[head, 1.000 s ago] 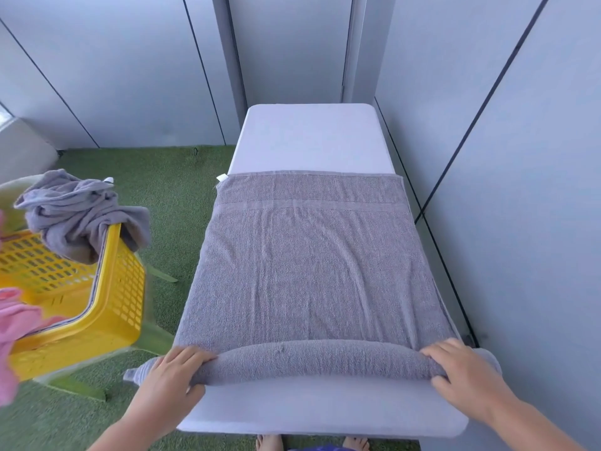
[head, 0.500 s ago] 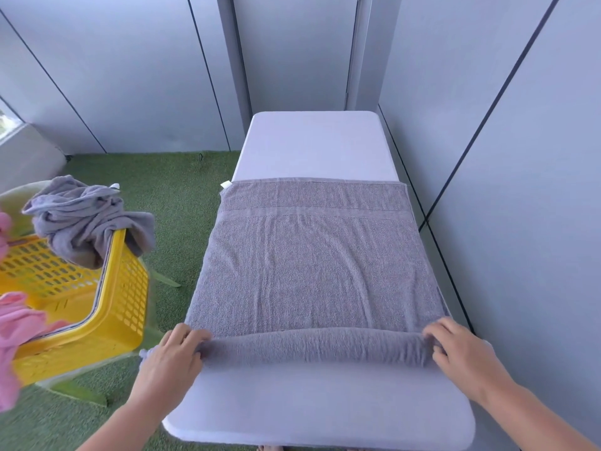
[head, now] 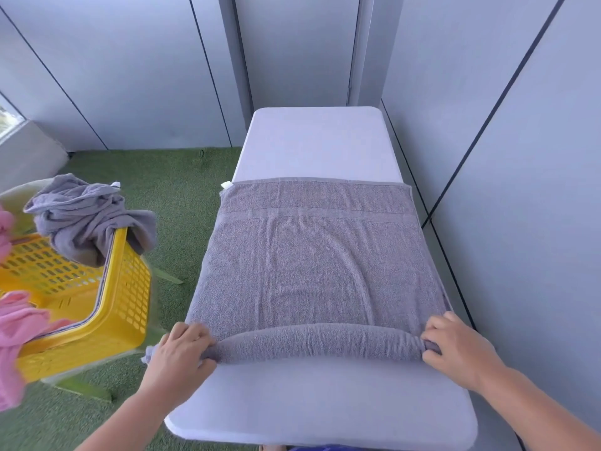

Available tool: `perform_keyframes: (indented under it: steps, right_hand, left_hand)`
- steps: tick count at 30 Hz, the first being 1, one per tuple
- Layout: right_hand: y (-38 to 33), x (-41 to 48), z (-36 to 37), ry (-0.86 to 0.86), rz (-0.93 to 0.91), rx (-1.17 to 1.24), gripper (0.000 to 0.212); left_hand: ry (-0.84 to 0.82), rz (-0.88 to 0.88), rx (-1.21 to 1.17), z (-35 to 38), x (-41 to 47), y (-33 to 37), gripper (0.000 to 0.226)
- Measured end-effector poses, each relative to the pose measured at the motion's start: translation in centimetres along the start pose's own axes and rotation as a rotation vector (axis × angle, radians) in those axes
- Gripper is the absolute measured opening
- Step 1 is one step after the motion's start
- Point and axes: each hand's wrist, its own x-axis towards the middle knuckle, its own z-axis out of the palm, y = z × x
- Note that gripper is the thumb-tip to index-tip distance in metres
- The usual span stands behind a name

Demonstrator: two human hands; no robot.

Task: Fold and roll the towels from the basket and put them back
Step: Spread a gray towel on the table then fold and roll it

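A grey towel (head: 315, 255) lies folded flat on the white table (head: 318, 141), with its near end rolled into a tube (head: 318, 341) that runs across the table. My left hand (head: 180, 351) grips the roll's left end, fingers curled over it. At the right end my right hand (head: 455, 345) holds the roll the same way. A yellow basket (head: 123, 288) stands tilted on the left, with a crumpled grey towel (head: 87, 216) draped over its rim and a pink towel (head: 16, 327) hanging at its near side.
Grey wall panels close in the table on the right and at the far end. Green artificial grass (head: 182, 190) covers the floor to the left. The basket rests on a pale green stand (head: 81, 387). A low ledge with a window sits at far left.
The roll has moved away from me up the towel and grown thicker, with both hands moving forward with it. More bare table now shows in front of the roll.
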Motion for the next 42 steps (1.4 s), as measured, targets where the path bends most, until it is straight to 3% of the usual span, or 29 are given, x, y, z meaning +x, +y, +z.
perform_keyframes:
  steps: [6,11,17,27,30,33,36,42]
  right_hand:
    - [-0.3,1.1,-0.7,0.024,0.054,0.121,0.032]
    - [-0.7,0.9,-0.9,0.150,0.081,0.127,0.031]
    - [0.3,1.1,1.1,-0.006,0.001,0.105,0.063]
    - [0.1,2.0,0.2,0.082,-0.011,0.006,0.022]
    - [-0.1,2.3,-0.3,0.100,0.017,0.045,0.014]
    - [-0.4,2.6,-0.3,0.152,0.033,0.189,0.031]
    - [-0.4,2.7,0.1,0.177,0.017,0.239,0.039]
    - [0.4,2.4,1.4,0.043,-0.008,0.050,0.066]
  left_hand:
    - [0.046,-0.100,-0.069,-0.4,1.0,0.7,0.043]
    - [0.095,-0.043,-0.173,0.0,1.3,0.6,0.038]
    - [-0.015,-0.015,-0.106,-0.3,1.5,0.6,0.055]
    - [0.054,-0.027,-0.020,-0.2,2.3,0.8,0.029]
    - [0.098,-0.055,-0.018,-0.4,2.7,0.8,0.032]
    - [0.114,-0.054,-0.080,-0.2,3.2,0.7,0.043]
    - [0.126,-0.051,-0.159,0.0,3.4,0.4,0.040]
    - [-0.040,-0.027,-0.055,0.0,3.2,0.2,0.060]
